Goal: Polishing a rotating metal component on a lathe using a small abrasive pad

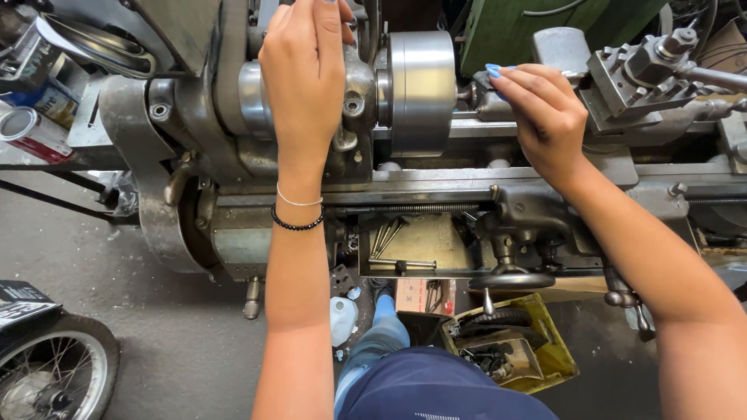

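Observation:
I stand at a metal lathe point(436, 183). My left hand point(305, 74), with two bracelets on its wrist, reaches over the headstock point(194, 93); its fingertips are curled at the top edge of view, and what they touch is hidden. The round steel chuck point(422, 89) sits just right of that hand. My right hand point(545, 117) has its fingers bent and pinched around a small part just right of the chuck; the part is mostly covered. Further right stands the tool post point(646, 74).
A carriage handwheel point(511, 278) juts out below the bed, with a chip tray point(420, 245) holding long bolts. On the floor are a yellow crate point(552, 358) of parts, a white jug point(342, 319) and a motorcycle wheel point(50, 373). Cans point(35, 132) stand at far left.

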